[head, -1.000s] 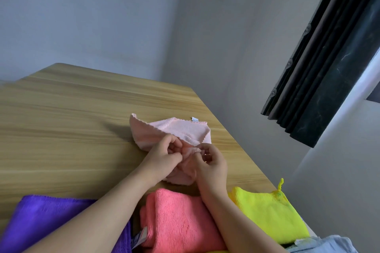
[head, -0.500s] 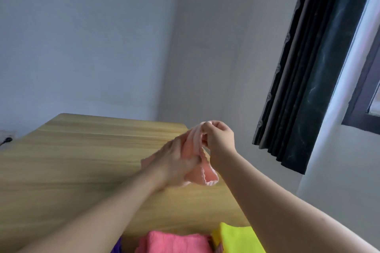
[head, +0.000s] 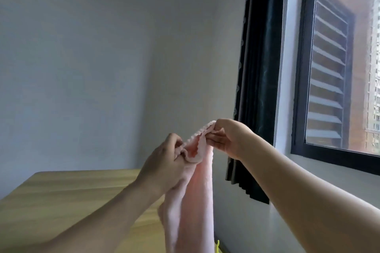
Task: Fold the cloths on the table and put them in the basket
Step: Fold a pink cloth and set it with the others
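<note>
Lifted clear of the tabletop (head: 61, 197) since a second ago, the cloth (head: 191, 201) now hangs in the air between both hands, where before it lay bunched on the wood. View has also tilted up, so the folded pink and purple cloths seen earlier at the near edge are out of sight; only a yellow sliver (head: 217, 247) shows at 6 o'clock.

Left hand (head: 164, 162) grasps the cloth's upper edge, fingers curled over a bunched fold, with the fabric draping down past its palm. Right hand (head: 228, 139), at about 2 o'clock from the left and slightly higher, pinches the scalloped top edge between thumb and fingertips. Between the two hands the edge sags in a short loop. Below them the pale pink cloth falls in a long narrow drape, running out of the bottom of the view.

Tabletop spreads to 8 o'clock of the hands. A dark curtain (head: 259, 80) hangs at 1 o'clock, with a window (head: 298, 96) to its right.
</note>
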`<state>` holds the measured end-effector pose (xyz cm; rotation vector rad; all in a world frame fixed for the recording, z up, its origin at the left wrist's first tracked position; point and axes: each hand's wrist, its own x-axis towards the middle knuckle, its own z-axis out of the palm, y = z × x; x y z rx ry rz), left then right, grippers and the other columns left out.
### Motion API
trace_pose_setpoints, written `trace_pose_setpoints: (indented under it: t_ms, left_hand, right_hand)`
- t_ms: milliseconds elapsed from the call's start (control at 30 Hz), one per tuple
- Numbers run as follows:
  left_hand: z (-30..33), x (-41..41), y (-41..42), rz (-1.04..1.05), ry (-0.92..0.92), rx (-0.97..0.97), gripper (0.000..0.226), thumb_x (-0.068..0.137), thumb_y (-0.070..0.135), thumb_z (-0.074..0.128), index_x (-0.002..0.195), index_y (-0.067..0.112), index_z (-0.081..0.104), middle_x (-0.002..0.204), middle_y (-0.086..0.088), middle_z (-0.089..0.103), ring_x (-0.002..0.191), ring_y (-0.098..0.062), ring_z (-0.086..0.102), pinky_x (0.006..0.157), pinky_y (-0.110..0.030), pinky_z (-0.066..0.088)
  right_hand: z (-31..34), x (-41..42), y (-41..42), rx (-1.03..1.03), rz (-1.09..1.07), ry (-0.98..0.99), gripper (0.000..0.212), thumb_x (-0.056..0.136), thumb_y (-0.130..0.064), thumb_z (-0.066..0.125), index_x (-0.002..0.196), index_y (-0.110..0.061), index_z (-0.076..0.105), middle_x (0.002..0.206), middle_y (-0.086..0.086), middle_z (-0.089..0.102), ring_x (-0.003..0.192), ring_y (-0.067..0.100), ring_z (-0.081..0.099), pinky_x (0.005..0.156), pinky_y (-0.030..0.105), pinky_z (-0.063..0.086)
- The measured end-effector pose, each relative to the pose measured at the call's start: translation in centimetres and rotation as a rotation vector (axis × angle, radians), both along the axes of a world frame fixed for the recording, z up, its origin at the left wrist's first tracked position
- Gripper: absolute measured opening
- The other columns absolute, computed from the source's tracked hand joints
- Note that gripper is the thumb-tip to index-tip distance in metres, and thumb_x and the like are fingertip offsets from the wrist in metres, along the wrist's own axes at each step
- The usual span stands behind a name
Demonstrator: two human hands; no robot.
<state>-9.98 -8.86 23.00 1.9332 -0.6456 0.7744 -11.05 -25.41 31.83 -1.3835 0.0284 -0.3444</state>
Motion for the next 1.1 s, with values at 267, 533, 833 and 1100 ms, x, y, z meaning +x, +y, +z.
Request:
trace_pose_setpoints:
  t_ms: [267,533,833,1100]
  left_hand:
    - [5.8,-8.7,-3.0,-0.12,-0.473,0.254,0.032,0.089,0.018,0.049,0.114,0.037,0.051,0.102,0.017,0.053,0.089,-0.006,0.062,0.072,-0.035,0.055]
    - [10.6,-17.1,-6.5,-0.134,-0.365,0.469,0.024,0.081,0.018,0.037,0.076,0.035,0.055,0.086,0.013,0.052,0.084,-0.015,0.056,0.074,-0.036,0.048]
    - [15.8,-24.2,-7.0,0.134,-0.239,0.579,0.034,0.077,0.05,0.041,0.062,0.023,0.054,0.085,0.01,0.058,0.074,-0.013,0.058,0.063,-0.028,0.044]
    - [18.5,-25.1,-5.1,0.29,-0.166,0.48,0.031,0.076,0.017,0.045,0.052,0.015,0.027,0.053,-0.002,0.032,0.058,-0.025,0.027,0.049,-0.029,0.021]
  right_hand:
    - [5.4,-10.3,-5.4,0.11,-0.052,-0.123,0.02,0.08,0.009,0.036,0.074,-0.002,0.051,0.075,0.015,0.058,0.068,0.026,0.062,0.063,0.035,0.056]
    - [7.1,-18.8,-9.9,-0.087,-0.23,-0.156,0.019,0.078,0.0,0.04,0.063,-0.011,0.044,0.06,0.006,0.045,0.051,0.017,0.044,0.048,0.028,0.044]
    - [6.9,-26.1,-12.3,-0.253,-0.029,-0.219,0.019,0.076,-0.008,0.045,0.087,-0.009,0.06,0.069,0.005,0.045,0.056,0.014,0.04,0.052,0.026,0.036]
    - [6.7,-27.4,-11.8,-0.366,0.126,-0.345,0.008,0.087,-0.008,0.065,0.081,-0.011,0.062,0.068,0.001,0.053,0.059,0.012,0.044,0.062,0.025,0.038]
